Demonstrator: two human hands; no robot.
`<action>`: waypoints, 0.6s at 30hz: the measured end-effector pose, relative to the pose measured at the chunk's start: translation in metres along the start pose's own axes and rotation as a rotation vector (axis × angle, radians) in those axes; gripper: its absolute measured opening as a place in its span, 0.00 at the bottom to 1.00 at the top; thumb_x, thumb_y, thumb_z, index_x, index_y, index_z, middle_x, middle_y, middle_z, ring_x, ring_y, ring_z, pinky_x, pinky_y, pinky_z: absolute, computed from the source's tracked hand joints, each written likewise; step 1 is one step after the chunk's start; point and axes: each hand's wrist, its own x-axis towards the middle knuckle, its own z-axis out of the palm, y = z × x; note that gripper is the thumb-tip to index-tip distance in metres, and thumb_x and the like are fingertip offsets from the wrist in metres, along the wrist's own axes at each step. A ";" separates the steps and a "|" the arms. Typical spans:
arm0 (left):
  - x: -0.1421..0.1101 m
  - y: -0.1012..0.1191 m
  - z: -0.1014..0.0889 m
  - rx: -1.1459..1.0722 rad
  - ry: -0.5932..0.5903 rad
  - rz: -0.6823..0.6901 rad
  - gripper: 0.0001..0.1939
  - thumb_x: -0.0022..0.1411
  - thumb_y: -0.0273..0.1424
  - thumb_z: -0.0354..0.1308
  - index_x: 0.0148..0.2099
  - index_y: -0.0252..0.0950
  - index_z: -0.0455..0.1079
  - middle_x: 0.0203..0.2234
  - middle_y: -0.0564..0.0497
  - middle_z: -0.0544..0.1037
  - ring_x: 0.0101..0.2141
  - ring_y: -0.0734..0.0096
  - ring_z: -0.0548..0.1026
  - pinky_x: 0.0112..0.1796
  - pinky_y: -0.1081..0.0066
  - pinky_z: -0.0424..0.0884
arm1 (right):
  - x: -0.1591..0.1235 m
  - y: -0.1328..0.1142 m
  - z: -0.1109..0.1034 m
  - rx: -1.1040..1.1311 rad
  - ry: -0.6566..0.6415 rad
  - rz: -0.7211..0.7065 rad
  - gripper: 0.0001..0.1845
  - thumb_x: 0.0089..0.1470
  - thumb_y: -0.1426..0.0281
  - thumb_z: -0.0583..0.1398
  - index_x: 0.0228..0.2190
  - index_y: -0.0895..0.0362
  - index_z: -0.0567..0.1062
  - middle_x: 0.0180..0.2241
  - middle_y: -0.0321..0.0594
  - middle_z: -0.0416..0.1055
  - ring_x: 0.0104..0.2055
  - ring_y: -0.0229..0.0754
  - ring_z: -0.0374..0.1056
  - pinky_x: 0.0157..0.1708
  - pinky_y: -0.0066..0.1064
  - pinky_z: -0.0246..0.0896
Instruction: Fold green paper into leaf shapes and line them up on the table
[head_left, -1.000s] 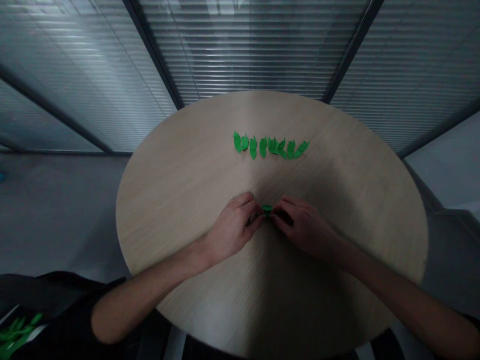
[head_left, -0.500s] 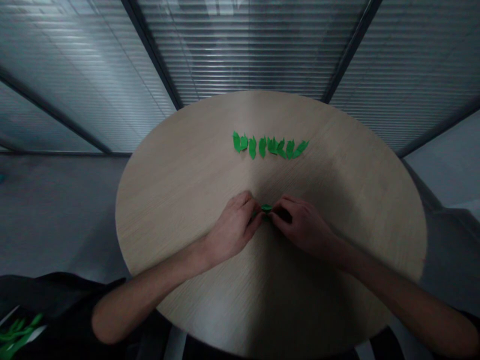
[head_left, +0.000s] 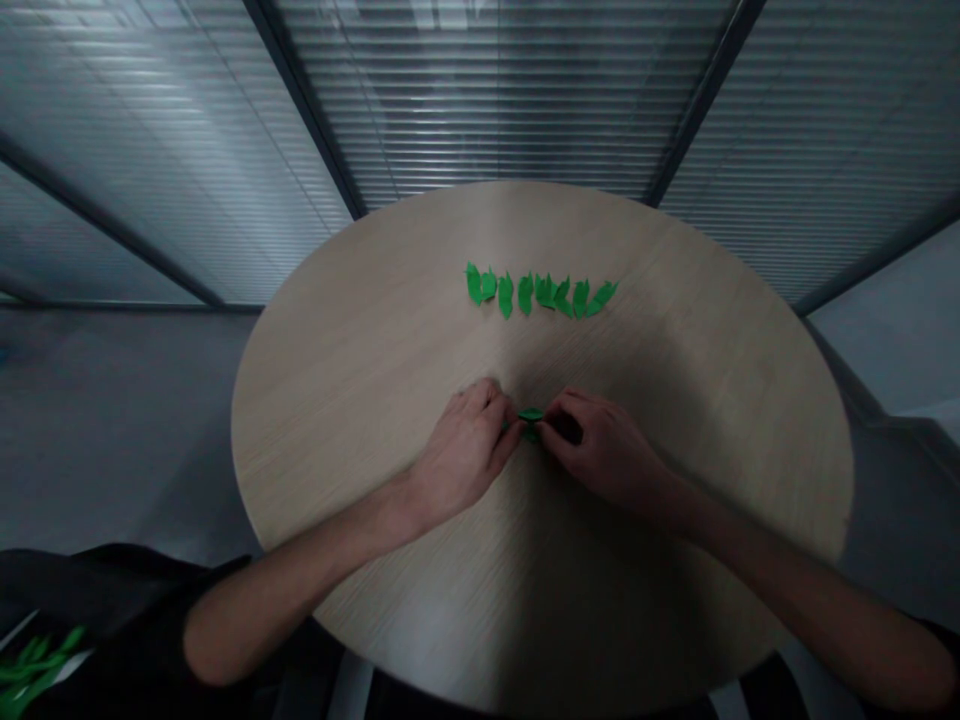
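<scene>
My left hand [head_left: 465, 447] and my right hand [head_left: 604, 452] meet at the middle of the round wooden table [head_left: 360, 360]. Both pinch a small green paper piece [head_left: 532, 417] between their fingertips, just above the tabletop. Most of that piece is hidden by my fingers. Farther back lies a row of several folded green paper pieces [head_left: 540, 291], side by side, well clear of both hands.
More green paper strips [head_left: 34, 662] lie low at the left, off the table near my dark clothing. Glass walls with blinds [head_left: 495, 90] stand close behind the table's far edge. Grey floor surrounds the table.
Both hands stay pinched on the small green piece. My left hand's fingers have shifted slightly up and in; the piece looks a little flatter.
</scene>
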 end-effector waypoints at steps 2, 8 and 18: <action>0.000 0.001 -0.001 0.006 -0.005 -0.004 0.08 0.73 0.29 0.53 0.40 0.33 0.70 0.38 0.44 0.71 0.40 0.58 0.70 0.42 0.57 0.71 | 0.001 0.000 0.000 -0.001 -0.001 0.002 0.09 0.64 0.72 0.61 0.30 0.57 0.72 0.31 0.39 0.73 0.33 0.42 0.68 0.38 0.35 0.58; 0.000 0.001 -0.001 0.019 -0.011 -0.018 0.07 0.73 0.29 0.54 0.40 0.33 0.70 0.38 0.44 0.71 0.40 0.58 0.70 0.42 0.57 0.71 | 0.001 -0.001 0.002 -0.012 0.007 0.021 0.08 0.62 0.74 0.62 0.29 0.56 0.71 0.32 0.39 0.72 0.34 0.42 0.68 0.37 0.35 0.57; 0.001 0.002 -0.001 0.036 -0.005 -0.014 0.07 0.72 0.29 0.54 0.40 0.33 0.70 0.38 0.44 0.71 0.39 0.58 0.70 0.41 0.57 0.71 | 0.001 -0.001 0.003 -0.049 0.018 0.040 0.08 0.60 0.74 0.62 0.29 0.55 0.68 0.32 0.38 0.71 0.34 0.42 0.67 0.37 0.35 0.56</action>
